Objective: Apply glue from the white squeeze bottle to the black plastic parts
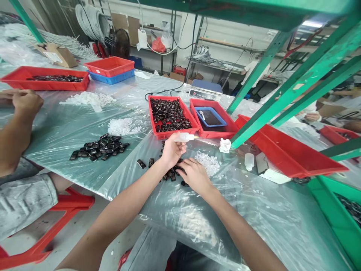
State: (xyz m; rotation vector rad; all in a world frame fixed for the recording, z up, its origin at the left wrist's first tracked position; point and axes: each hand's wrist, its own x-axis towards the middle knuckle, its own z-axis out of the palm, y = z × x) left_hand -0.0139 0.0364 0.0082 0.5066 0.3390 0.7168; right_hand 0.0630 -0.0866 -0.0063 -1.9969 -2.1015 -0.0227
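My left hand [172, 152] is closed around a small translucent squeeze bottle [184, 137] with a thin needle tip pointing right. Just below and to the right, my right hand [194, 175] has its thumb and fingers bent together over a small glossy black part [179, 162], partly hidden by the fingertips. Loose black parts [170, 174] lie scattered under and beside both hands. To the right of my fingers is a heap of small clear-white pieces [208, 163].
Beyond my hands stand a red tray of black parts [169, 130] and a red tray [214, 132] holding a blue tray [210, 116]. Green metal posts [262, 109] rise at right beside a long red bin [293, 150]. At left, another person's hand [26, 101] is near another black pile [98, 148].
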